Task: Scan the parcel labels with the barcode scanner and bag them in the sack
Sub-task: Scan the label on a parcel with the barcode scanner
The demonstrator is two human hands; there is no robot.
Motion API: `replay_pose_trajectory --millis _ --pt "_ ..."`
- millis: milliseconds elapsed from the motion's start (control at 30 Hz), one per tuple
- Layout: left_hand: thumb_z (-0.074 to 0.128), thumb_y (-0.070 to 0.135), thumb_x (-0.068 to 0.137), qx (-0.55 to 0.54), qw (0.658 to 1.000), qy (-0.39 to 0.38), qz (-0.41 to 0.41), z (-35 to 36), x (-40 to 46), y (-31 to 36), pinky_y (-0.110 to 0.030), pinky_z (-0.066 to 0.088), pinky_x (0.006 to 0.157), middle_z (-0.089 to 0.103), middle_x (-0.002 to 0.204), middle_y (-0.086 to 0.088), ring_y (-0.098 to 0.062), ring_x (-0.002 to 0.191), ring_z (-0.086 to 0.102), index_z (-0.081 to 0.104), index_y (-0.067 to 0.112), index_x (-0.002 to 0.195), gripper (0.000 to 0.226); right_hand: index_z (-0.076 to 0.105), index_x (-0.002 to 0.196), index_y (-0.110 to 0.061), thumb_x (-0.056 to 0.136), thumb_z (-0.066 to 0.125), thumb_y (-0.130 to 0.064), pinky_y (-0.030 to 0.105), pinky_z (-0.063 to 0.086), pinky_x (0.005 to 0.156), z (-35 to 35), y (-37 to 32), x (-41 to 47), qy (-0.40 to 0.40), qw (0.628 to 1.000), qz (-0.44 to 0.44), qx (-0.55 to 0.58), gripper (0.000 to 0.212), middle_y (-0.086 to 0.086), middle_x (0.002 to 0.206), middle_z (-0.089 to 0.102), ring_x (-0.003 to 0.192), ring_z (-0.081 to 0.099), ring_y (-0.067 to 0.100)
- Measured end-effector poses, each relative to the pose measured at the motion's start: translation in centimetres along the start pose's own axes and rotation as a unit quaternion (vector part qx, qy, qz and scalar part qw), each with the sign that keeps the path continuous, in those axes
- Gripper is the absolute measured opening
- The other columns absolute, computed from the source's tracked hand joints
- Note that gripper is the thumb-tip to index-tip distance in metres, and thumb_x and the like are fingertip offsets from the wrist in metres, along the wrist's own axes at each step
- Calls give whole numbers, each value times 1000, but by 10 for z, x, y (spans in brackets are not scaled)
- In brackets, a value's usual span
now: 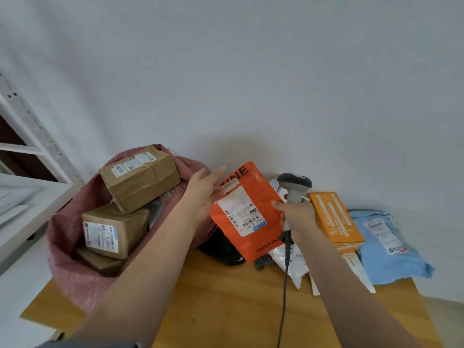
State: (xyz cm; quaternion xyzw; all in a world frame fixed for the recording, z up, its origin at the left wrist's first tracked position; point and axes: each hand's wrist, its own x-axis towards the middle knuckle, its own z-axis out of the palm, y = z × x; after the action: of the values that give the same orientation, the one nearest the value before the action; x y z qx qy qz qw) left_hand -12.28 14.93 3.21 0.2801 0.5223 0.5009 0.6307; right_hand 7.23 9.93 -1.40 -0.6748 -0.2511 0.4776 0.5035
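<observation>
While pink sack (65, 237) at desk (226, 297) left edge holds three brown boxes (114, 233), left hand (203, 194) steadies orange parcel (247, 214) at upper left edge, fingers extended, grip uncurled. Label faces up. Right hand (298, 219) grips barcode scanner (293, 189) handle, touching parcel right edge. Further parcels right: orange box (335, 219), blue mailer (386, 244).

The orange parcel (247, 212) bears black letters "INE" at its top and "MISTIN" below (both partly covered); its label print is too small to read.

Orange labelled parcel (247, 214) beside scanner (294, 187)
</observation>
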Motion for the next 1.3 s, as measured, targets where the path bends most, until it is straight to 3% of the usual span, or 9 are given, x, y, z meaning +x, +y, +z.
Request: replay_pose_trajectory --millis 67,167,233,300,367,567,767,933,1300 --pt "71 21 88 52 998 30 0 -19 1 -16 -30 55 67 59 127 -13 -19 85 63 32 7 149 73 57 89 -13 81 78 -13 32 49 55 -5 2 -2 3 999 23 38 22 3 61 58 50 54 14" --pt "77 25 82 56 997 39 -33 -45 1 -45 -40 46 101 54 140 -15 -27 120 57 30 11 150 84 56 85 -12 80 79 -9 31 47 50 -8 8 -7 6 996 51 71 23 3 56 55 41 52 12" --pt "78 28 81 88 993 40 -63 -55 -3 -63 -41 35 111 49 143 -11 -32 134 43 36 15 148 80 57 87 -10 78 80 -9 31 47 51 -8 15 -11 12 993 75 86 25 5 58 54 44 52 15" --pt "73 29 85 96 991 -1 -94 -58 -9 -78 -41 30 107 59 132 -3 -31 134 42 60 21 126 44 56 83 -9 78 80 -9 32 45 51 -7 20 -15 3 990 93 103 24 5 55 52 45 49 17" --pt "68 29 89 94 989 -24 -111 -61 -11 -88 -42 25 108 65 124 1 -27 130 47 67 24 113 24 54 75 -8 79 79 -8 31 43 50 -7 24 -17 -15 986 111 121 25 4 51 50 44 46 16" --pt "61 27 95 85 990 -16 -115 -71 -14 -93 -46 26 112 66 124 -1 -24 115 57 62 21 117 23 56 75 -9 80 78 -6 26 44 47 -6 24 -19 -42 977 128 163 22 1 47 52 42 45 10" --pt "54 23 99 26 997 -7 -65 -76 -18 -89 -44 52 91 73 107 -10 -28 104 67 60 13 94 13 58 84 -9 83 75 -5 29 45 49 1 25 -20 -33 985 68 153 17 6 57 54 46 49 13" --pt "51 21 101 -60 996 55 -32 -81 -15 -80 -44 57 76 74 105 -12 -30 101 69 57 11 100 12 61 89 -13 81 77 -5 30 44 53 8 31 -19 -13 990 14 137 19 4 63 56 53 50 15" --pt "43 15 103 -258 960 70 -83 -73 -22 -77 -57 50 85 69 110 -13 -31 105 64 56 14 111 15 58 99 -14 73 85 -14 33 47 54 36 39 -22 -25 986 33 161 38 3 65 59 54 55 15"
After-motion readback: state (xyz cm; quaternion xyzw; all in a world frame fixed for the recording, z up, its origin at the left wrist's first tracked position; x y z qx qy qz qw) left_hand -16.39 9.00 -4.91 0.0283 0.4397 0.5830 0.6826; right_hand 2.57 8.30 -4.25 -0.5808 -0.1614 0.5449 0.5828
